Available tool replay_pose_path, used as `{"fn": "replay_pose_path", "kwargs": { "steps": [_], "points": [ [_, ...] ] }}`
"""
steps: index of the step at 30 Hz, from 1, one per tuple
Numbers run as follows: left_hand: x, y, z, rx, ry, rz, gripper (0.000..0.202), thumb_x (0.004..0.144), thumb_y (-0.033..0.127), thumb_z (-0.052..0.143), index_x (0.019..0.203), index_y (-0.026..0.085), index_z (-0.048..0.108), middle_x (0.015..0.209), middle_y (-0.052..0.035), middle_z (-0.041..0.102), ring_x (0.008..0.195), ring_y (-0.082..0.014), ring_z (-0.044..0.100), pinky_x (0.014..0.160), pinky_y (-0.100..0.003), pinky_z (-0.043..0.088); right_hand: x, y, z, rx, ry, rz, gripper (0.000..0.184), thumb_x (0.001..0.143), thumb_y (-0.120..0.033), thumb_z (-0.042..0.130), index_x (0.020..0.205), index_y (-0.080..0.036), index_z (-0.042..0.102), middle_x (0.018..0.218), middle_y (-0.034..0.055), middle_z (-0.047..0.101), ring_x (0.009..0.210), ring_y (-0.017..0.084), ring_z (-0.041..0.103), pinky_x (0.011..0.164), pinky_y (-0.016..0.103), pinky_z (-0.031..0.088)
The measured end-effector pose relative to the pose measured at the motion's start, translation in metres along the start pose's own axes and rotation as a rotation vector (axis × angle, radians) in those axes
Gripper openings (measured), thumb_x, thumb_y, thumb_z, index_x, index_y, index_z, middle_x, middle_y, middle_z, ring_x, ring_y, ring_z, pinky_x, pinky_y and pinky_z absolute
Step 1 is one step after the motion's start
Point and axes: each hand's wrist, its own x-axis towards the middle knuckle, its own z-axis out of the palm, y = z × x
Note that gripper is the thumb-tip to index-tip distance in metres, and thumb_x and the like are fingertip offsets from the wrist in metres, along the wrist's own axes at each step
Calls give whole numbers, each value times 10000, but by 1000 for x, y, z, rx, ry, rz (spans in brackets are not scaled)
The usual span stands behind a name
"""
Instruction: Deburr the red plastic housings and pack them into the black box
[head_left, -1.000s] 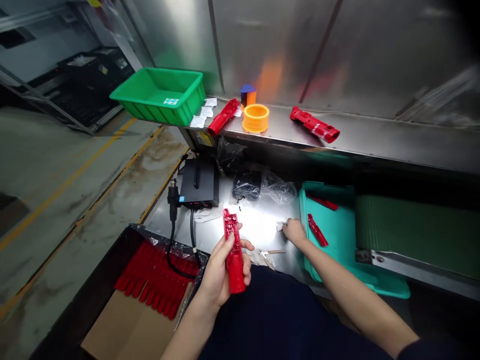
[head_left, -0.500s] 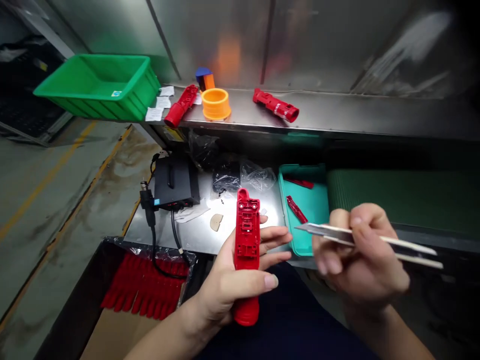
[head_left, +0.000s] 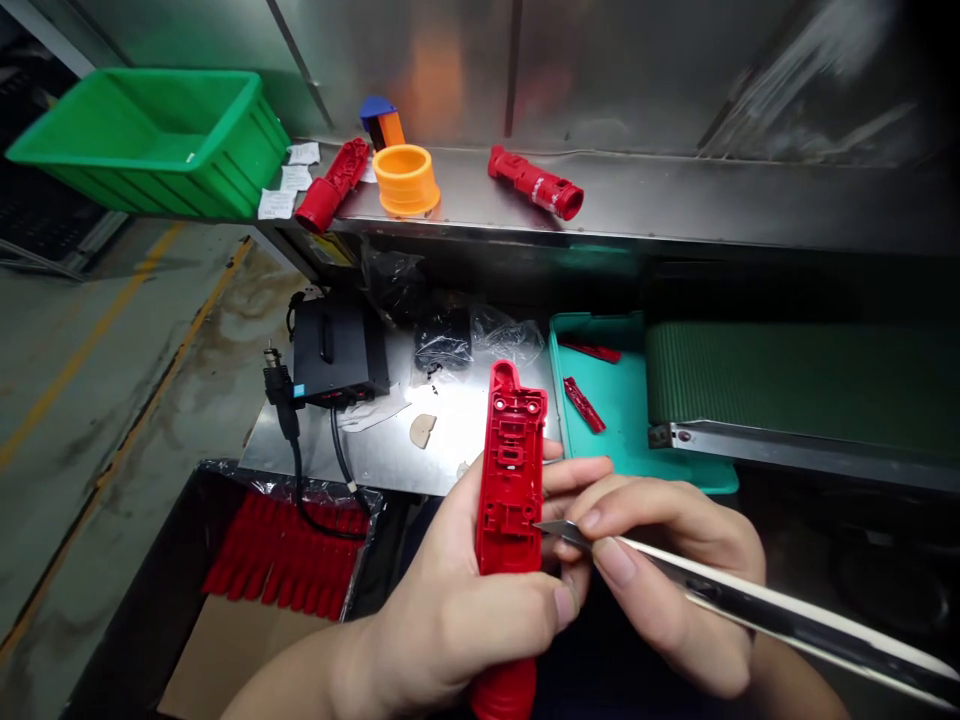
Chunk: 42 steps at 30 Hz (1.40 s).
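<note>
My left hand (head_left: 465, 610) is wrapped round a long red plastic housing (head_left: 510, 540). Its hollow inside, with ribs and screw posts, faces up, and my thumb lies across its lower part. In my right hand (head_left: 675, 580) is a slim utility knife (head_left: 697, 588), gripped between thumb and fingers close to the blade. The pointed blade is at the housing's right edge; whether it touches cannot be made out. The knife's pale and black handle slants down to the right. The fingers of both hands come close together beside the housing.
A teal tray (head_left: 559, 350) holds red strips, beside a green ribbed conveyor belt (head_left: 787, 380). A black box unit (head_left: 337, 345) with a cable stands left. Red parts (head_left: 285, 550) fill a carton below. The shelf (head_left: 660, 200) bears a green bin (head_left: 225, 170), an orange ring (head_left: 406, 182) and red housings (head_left: 534, 183).
My right hand has brought the knife left and down to the housing's edge. The housing has shifted slightly right, and the whole view has moved a little.
</note>
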Motion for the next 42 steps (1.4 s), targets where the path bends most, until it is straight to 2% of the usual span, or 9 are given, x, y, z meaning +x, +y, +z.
{"fn": "replay_pose_path", "kwargs": {
  "steps": [2, 5, 11, 18, 26, 32, 38, 42],
  "points": [
    [-1, 2, 3, 15, 58, -11, 605, 673, 42, 755, 1227, 270, 675, 1156, -56, 741, 935, -234, 701, 821, -345, 560, 0, -1, -1, -40, -9, -13, 332, 825, -2, 618, 1030, -247, 709, 803, 30, 783, 786, 226, 793, 647, 290, 666],
    [-1, 3, 8, 16, 110, -11, 628, 640, 23, 753, 1214, 263, 663, 1210, -62, 733, 979, -246, 706, 844, -347, 561, 0, 0, -2, -56, -15, -27, 360, 795, 13, 624, 1027, -245, 716, 866, 23, 800, 787, 208, 794, 666, 269, 666],
    [0, -1, 8, -11, 76, 16, 622, 639, 12, 726, 1205, 260, 665, 1177, -50, 741, 816, -176, 695, 727, -291, 554, 2, 0, -2, -96, -27, -45, 360, 800, 14, 623, 1028, -246, 723, 886, 12, 803, 754, 194, 793, 645, 252, 665],
    [-2, 0, 9, -26, 81, 3, 624, 613, -7, 723, 1181, 246, 676, 1157, -52, 746, 886, -198, 697, 765, -298, 551, 2, -6, -3, -178, -54, -65, 338, 798, 5, 621, 1008, -241, 718, 869, 15, 810, 704, 191, 789, 637, 249, 665],
    [-3, -6, 4, -22, 82, 3, 660, 614, 25, 727, 1227, 261, 656, 1261, -83, 716, 947, -252, 702, 793, -357, 563, 1, -8, -4, -165, -65, -48, 361, 792, 7, 631, 1016, -260, 722, 871, 7, 813, 659, 181, 777, 631, 248, 658],
    [-3, -2, 8, -7, 96, -2, 646, 585, 14, 725, 1183, 249, 665, 1202, -69, 743, 932, -246, 718, 752, -319, 552, 1, -7, -1, -151, -50, -29, 352, 800, 4, 637, 1011, -262, 730, 864, -8, 811, 677, 160, 777, 661, 229, 655],
    [-1, 4, 12, 31, 68, -17, 547, 624, 46, 717, 1136, 240, 711, 1123, -58, 764, 1060, -300, 708, 949, -428, 530, 1, -7, -4, -154, -72, -37, 347, 786, 2, 641, 1005, -250, 731, 852, 1, 812, 690, 166, 780, 659, 230, 651],
    [0, 3, 11, 21, 60, -1, 557, 630, 44, 730, 1149, 245, 719, 1140, -55, 764, 1028, -286, 713, 907, -401, 548, 2, -6, -6, -139, -81, -46, 330, 788, -6, 640, 1007, -237, 731, 828, 13, 807, 700, 171, 782, 662, 228, 647]
  ]
}}
